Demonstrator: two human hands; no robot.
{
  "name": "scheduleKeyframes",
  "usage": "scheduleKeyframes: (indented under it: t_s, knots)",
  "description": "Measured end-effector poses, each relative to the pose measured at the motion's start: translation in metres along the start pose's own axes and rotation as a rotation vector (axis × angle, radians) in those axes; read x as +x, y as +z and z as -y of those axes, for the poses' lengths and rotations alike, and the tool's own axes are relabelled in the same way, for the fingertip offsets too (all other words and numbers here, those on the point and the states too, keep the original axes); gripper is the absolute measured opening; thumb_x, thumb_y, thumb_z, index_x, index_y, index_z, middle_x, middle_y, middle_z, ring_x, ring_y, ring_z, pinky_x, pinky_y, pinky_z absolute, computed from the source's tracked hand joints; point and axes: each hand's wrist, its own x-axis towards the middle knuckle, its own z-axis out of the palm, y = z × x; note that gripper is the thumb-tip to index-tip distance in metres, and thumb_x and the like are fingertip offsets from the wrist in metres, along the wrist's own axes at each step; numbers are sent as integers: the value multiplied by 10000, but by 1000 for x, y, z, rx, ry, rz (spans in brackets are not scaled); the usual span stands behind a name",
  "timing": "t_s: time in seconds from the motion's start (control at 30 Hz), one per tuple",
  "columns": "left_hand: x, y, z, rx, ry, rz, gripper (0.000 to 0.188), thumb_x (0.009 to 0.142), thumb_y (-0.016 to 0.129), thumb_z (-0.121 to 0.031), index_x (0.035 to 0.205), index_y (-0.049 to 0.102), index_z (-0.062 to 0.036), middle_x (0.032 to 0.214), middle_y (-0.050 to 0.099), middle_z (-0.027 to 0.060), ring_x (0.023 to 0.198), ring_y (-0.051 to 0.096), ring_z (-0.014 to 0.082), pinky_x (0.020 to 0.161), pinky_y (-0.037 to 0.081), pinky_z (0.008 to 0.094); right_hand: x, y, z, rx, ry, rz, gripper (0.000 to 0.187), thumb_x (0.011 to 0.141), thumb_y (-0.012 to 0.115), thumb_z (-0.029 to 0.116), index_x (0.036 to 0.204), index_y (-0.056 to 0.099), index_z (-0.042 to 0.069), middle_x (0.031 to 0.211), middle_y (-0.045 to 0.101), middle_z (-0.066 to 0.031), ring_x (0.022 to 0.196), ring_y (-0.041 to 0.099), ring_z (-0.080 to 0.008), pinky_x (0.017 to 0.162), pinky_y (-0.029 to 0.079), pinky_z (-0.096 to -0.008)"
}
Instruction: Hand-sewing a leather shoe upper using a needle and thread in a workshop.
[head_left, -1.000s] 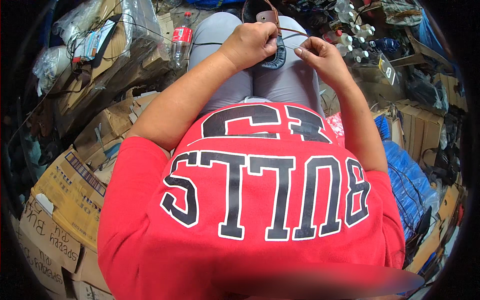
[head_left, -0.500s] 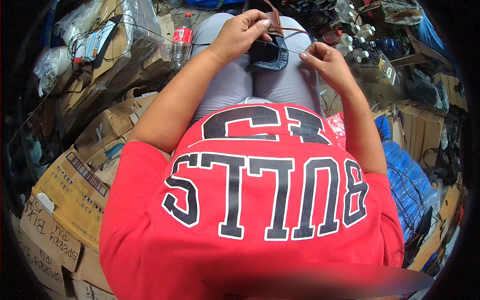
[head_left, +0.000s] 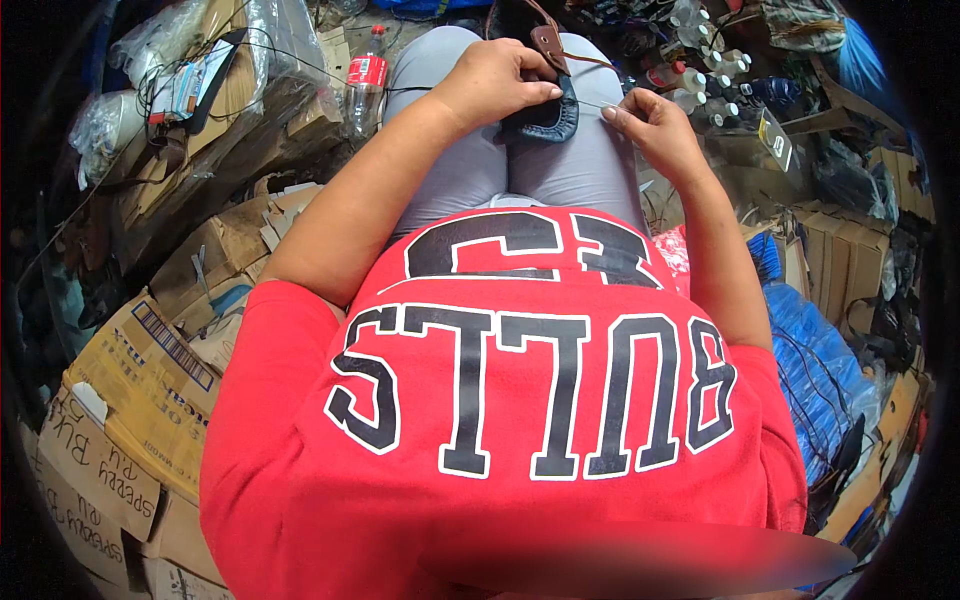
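Note:
A dark blue leather shoe (head_left: 548, 128) with a gathered toe edge and a brown lace and strap (head_left: 548, 42) lies across my grey-trousered knees. My left hand (head_left: 500, 82) is closed at the shoe's side, thumb and fingers pinched at its edge; the fingertips partly cover it. To the right of the shoe, my right hand (head_left: 652, 122) pinches a thin thread (head_left: 592, 104) that runs from the shoe's edge to the fingertips. Whether a needle is also in that pinch is too small to tell.
A soda bottle with a red label (head_left: 366, 80) stands left of my knees. Several small bottles (head_left: 715, 85) cluster at the right. Flattened cardboard (head_left: 140, 370) fills the left side. A blue plastic bag (head_left: 815, 370) lies by my right elbow.
My left hand has come down from the shoe's brown strap toward its toe edge. The right hand has barely moved and keeps its pinch.

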Motion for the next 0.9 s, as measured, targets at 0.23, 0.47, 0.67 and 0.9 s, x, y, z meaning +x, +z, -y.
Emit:
scheduleKeyframes:
  t_s: [0.23,0.47,0.67,0.9]
  knots:
    - [16,5,16,-206,-26,178,203,826,622,-66,1015,667,-7,892,666,32,809,604,108,799,469,224,11,-23,-19,290,-140,-94,217,862,579,215,965,647,36,918,599,-86,883,559,-184,804,420,-273]
    - [17,-3,16,-300,52,262,194,834,609,-68,1005,671,-1,923,657,36,843,584,82,792,463,229,15,-11,15,-119,-339,9,215,871,576,83,1062,673,109,953,580,-18,909,550,-120,801,422,-225]
    - [27,2,16,-158,-133,212,320,732,724,-234,985,695,-41,873,696,80,782,630,143,745,482,253,27,-9,7,88,-279,96,212,823,643,52,1028,685,88,854,557,6,808,526,-91,710,432,-231]
    - [31,5,18,-213,-102,248,256,781,714,-147,991,682,-3,866,666,10,775,560,67,755,452,216,30,-14,13,-194,-424,53,182,776,694,104,952,722,143,835,572,-29,793,577,-149,722,463,-266]
